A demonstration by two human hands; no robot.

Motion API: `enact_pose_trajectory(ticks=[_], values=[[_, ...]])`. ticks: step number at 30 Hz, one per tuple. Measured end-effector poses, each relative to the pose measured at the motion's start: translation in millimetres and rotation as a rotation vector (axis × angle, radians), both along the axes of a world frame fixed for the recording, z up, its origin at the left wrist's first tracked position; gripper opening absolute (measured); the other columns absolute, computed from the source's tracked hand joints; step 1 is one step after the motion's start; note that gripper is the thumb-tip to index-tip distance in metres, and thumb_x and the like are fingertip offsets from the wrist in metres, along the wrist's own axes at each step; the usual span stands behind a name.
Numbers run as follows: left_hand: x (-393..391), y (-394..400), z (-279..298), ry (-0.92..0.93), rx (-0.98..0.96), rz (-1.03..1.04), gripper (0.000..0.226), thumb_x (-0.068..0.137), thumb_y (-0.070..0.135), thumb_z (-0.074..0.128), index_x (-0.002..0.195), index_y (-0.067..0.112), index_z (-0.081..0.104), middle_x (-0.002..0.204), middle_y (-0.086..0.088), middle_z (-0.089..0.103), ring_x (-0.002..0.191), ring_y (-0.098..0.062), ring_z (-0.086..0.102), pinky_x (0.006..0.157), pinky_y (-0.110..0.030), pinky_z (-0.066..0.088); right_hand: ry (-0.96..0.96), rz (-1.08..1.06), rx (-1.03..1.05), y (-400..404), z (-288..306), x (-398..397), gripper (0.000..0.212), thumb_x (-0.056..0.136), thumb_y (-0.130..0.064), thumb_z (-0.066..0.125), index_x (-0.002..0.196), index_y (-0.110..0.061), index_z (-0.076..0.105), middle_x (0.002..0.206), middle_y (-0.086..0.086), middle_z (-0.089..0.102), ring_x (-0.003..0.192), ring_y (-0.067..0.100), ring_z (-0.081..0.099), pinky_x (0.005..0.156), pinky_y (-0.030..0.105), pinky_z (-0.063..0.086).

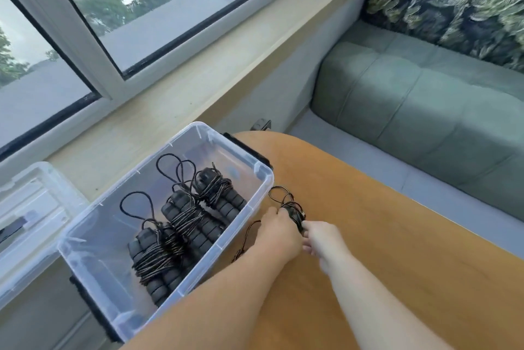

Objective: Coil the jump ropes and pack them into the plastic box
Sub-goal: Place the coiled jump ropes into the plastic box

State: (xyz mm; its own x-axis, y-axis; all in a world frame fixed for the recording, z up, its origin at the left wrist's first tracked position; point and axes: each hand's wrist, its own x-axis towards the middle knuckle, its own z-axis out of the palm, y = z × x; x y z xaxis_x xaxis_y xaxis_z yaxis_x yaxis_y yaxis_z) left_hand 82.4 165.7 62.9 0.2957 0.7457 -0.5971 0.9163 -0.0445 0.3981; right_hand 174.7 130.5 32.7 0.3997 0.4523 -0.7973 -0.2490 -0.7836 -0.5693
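Beside the box, a rope is gripped by both the left hand and right hand; loose loops may unravel if released.

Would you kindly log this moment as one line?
box: three coiled ropes | left hand, right hand: grip fourth rope on table

Clear glossy plastic box with smooth walls, black ribbed matt foam-like handles of the coiled jump ropes, thin black slightly shiny cord, smooth warm wood-look tabletop, clear plastic lid, soft matt green cloth sofa
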Motion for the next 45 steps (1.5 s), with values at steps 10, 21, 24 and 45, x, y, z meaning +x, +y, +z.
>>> enact_pose_trajectory(ticks=[10,21,24,45], values=[[3.2,8.5,-27.0,0.055,-0.062,0.192,0.040,0.095,0.008,0.048,0.134,0.006,0.042,0.138,-0.011,0.046,0.129,-0.028,0.044,0.109,-0.035,0.039,0.276,-0.289,0.003,-0.7,-37.2,-12.9,0.025,0.098,-0.017,0.056,0.121,-0.009,0.058,0.106,0.009,0.064,0.104,0.028,0.060,0.072,0.035,0.055],[20.6,-6.1,73.3,-0.436,0.142,0.255,0.040,0.089,0.004,0.047,0.128,0.012,0.047,0.131,-0.006,0.047,0.121,-0.025,0.044,0.100,-0.033,0.038,0.039,-0.409,0.350,-15.5,72.5,9.1,0.029,0.097,-0.012,0.052,0.125,-0.005,0.058,0.103,0.010,0.066,0.077,0.019,0.061,0.058,0.030,0.046],[6.2,-1.6,105.5,-0.614,0.259,0.334,0.037,0.090,0.006,0.048,0.126,0.016,0.049,0.124,0.000,0.048,0.116,-0.018,0.045,0.095,-0.024,0.036,-0.053,-0.309,0.495,-0.2,112.3,-0.2,0.023,0.096,-0.013,0.052,0.117,-0.011,0.061,0.108,0.008,0.068,0.084,0.019,0.064,0.072,0.035,0.052],[-123.7,64.2,24.5,-0.495,0.038,1.047,0.013,0.091,0.030,0.063,0.093,0.017,0.060,0.091,0.001,0.064,0.092,-0.026,0.065,0.085,-0.038,0.056,-0.769,1.091,0.137,112.8,100.1,-109.2,0.029,0.099,-0.008,0.041,0.117,-0.004,0.063,0.121,0.009,0.061,0.109,0.029,0.060,0.085,0.034,0.046]])
